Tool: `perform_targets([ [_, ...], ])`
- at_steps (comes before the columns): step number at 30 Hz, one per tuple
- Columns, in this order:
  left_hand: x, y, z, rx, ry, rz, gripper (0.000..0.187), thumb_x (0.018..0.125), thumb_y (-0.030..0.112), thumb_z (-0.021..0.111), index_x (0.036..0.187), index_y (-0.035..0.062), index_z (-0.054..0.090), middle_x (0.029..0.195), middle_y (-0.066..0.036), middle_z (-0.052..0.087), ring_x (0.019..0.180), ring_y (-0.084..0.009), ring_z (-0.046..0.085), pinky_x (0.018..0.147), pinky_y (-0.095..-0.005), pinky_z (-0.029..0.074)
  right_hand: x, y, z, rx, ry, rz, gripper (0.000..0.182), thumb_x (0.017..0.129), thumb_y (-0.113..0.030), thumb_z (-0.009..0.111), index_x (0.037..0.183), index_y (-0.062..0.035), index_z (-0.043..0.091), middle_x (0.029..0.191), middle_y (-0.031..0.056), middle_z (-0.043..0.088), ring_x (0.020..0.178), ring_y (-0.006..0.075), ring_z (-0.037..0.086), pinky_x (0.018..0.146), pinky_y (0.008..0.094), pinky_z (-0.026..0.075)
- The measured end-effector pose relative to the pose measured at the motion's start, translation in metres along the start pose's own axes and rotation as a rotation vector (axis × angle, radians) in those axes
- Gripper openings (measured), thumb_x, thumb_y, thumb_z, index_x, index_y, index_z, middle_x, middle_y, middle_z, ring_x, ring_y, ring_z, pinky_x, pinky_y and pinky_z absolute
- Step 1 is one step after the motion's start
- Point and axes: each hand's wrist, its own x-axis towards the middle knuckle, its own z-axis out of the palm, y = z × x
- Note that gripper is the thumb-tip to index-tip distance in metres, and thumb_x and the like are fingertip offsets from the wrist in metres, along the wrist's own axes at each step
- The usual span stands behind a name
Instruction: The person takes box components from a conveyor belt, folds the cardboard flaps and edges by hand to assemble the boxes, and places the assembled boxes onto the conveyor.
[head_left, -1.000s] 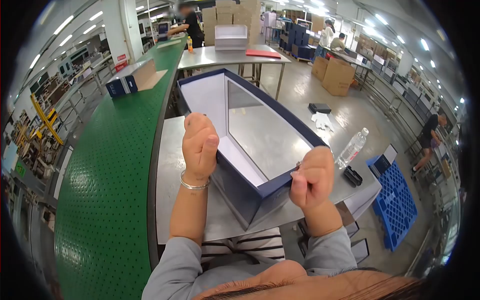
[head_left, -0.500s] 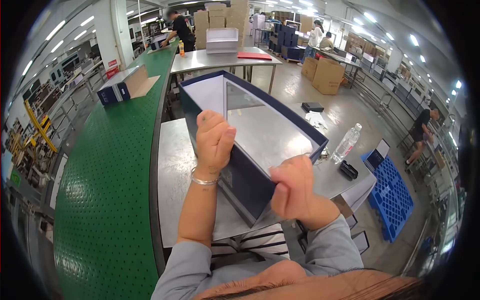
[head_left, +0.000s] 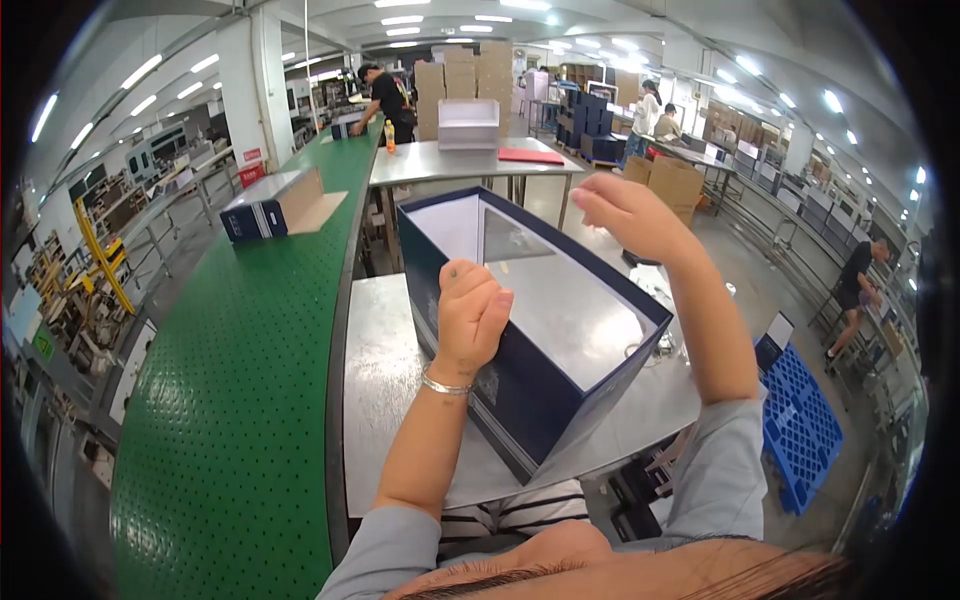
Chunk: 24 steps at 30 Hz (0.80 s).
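A navy blue box with white inner walls stands tilted on the metal worktable in front of me, its open side facing up. A grey, shiny surface shows inside it. My left hand is closed over the near long wall, fingers on the rim and thumb up. Raised in the air above the far long wall, my right hand is apart from the box, its fingers loosely bent and nothing visible in them. A small loop-shaped item lies on the table beyond the box's right corner.
A green conveyor runs along my left, with another navy box on it. A second table ahead bears a white tray-like box and a red flat item. A blue pallet lies right. Several people work farther off.
My right hand has let go of the box's near right corner and swung up and away to the far side. My left hand keeps its hold on the near wall.
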Motion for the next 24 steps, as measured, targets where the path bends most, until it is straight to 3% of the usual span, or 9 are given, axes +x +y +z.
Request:
perform_targets([
  [2,0.001,-0.006,-0.001,-0.003,0.011,0.004,0.022,0.087,0.010,0.057,0.066,0.0079,0.052,0.073,-0.002,0.051,0.073,-0.0221,0.042,0.092,-0.0336,0.033,0.034,0.001,0.012,-0.081,-0.371,0.205,0.052,0.100,-0.049,0.047,0.107,-0.0010,0.068,0.091,0.0097,0.070,0.083,0.0198,0.066,0.076,0.0321,0.051],
  [4,0.003,-0.007,-0.006,0.002,0.010,0.006,0.022,0.087,0.010,0.057,0.066,0.0079,0.052,0.073,-0.002,0.051,0.074,-0.0222,0.042,0.092,-0.0337,0.033,0.066,0.017,0.039,-0.220,-0.532,0.209,0.058,0.101,-0.053,0.044,0.098,-0.0009,0.070,0.088,0.0118,0.070,0.080,0.0220,0.066,0.076,0.0332,0.051],
  [8,0.002,-0.011,-0.022,0.000,-0.014,-0.032,0.023,0.088,0.012,0.055,0.066,0.0078,0.051,0.072,-0.002,0.050,0.074,-0.0224,0.042,0.092,-0.0339,0.033,0.099,0.026,0.084,-0.334,-0.546,0.147,0.050,0.098,-0.047,0.050,0.092,-0.0019,0.071,0.085,0.0131,0.070,0.079,0.0230,0.065,0.075,0.0347,0.051],
  [13,-0.004,-0.012,-0.035,0.018,-0.035,-0.064,0.025,0.091,0.015,0.053,0.066,0.0083,0.050,0.073,-0.003,0.049,0.076,-0.0229,0.042,0.093,-0.0346,0.033,0.105,0.033,0.112,-0.468,-0.632,-0.004,0.036,0.092,-0.037,0.057,0.102,-0.0047,0.069,0.093,0.0125,0.070,0.077,0.0222,0.063,0.073,0.0363,0.051],
  [17,-0.006,-0.013,-0.037,0.024,0.008,-0.058,0.026,0.092,0.018,0.051,0.067,0.0087,0.050,0.075,-0.002,0.049,0.078,-0.0233,0.042,0.094,-0.0352,0.032,0.084,0.020,0.087,-0.119,-0.894,0.011,0.036,0.085,-0.027,0.060,0.115,-0.0088,0.064,0.104,0.0108,0.068,0.086,0.0213,0.062,0.078,0.0383,0.049],
  [20,-0.011,-0.010,-0.051,0.013,0.073,-0.160,0.027,0.093,0.018,0.048,0.068,0.0080,0.049,0.077,-0.005,0.049,0.081,-0.0236,0.042,0.091,-0.0358,0.033,0.065,0.063,0.099,0.250,-0.893,-0.097,0.049,0.091,-0.032,0.059,0.135,-0.0096,0.055,0.124,0.0103,0.064,0.105,0.0222,0.059,0.091,0.0390,0.046],
  [22,-0.017,-0.012,-0.063,-0.065,0.174,-0.176,0.023,0.088,0.013,0.047,0.065,0.0076,0.046,0.079,-0.006,0.047,0.079,-0.0229,0.038,0.082,-0.0346,0.034,0.038,0.076,0.116,1.015,-0.764,0.184,0.058,0.098,-0.043,0.056,0.142,-0.0055,0.050,0.123,0.0053,0.063,0.108,0.0181,0.057,0.092,0.0303,0.044],
  [23,-0.018,-0.015,-0.078,-0.035,0.140,-0.073,0.019,0.082,0.011,0.048,0.064,0.0091,0.044,0.078,-0.005,0.046,0.078,-0.0226,0.036,0.077,-0.0335,0.032,0.022,0.086,0.124,1.138,-0.714,0.084,0.066,0.102,-0.054,0.048,0.149,-0.0083,0.042,0.128,0.0083,0.062,0.117,0.0202,0.056,0.095,0.0327,0.044],
  [24,-0.028,-0.018,-0.093,-0.136,0.164,-0.163,0.018,0.079,0.012,0.049,0.062,0.0097,0.043,0.076,-0.005,0.046,0.077,-0.0227,0.035,0.075,-0.0337,0.032,0.013,0.118,0.154,1.223,-0.537,0.216,0.070,0.103,-0.057,0.043,0.153,-0.0087,0.035,0.128,0.0143,0.063,0.124,0.0251,0.056,0.096,0.0370,0.046],
])
